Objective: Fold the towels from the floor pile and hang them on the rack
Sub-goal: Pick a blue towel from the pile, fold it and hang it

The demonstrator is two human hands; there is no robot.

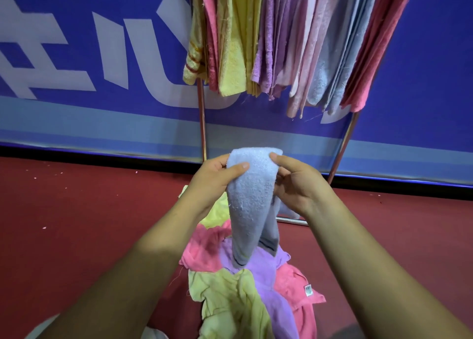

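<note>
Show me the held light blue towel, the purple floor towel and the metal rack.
Light blue terry towel (252, 192), head view: front face.
Purple floor towel (268, 285), head view: its middle.
Shiny metal rack (202, 123), head view: left upright pole.

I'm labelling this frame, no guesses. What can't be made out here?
Head view only:
- Rack top bar: cut off by the upper edge.
- Fingers of the left hand and right hand: mostly behind the blue towel they hold.
- Tag on the pink towel: too small to read.
- Floor pile near end: cut off by the lower edge.
</note>
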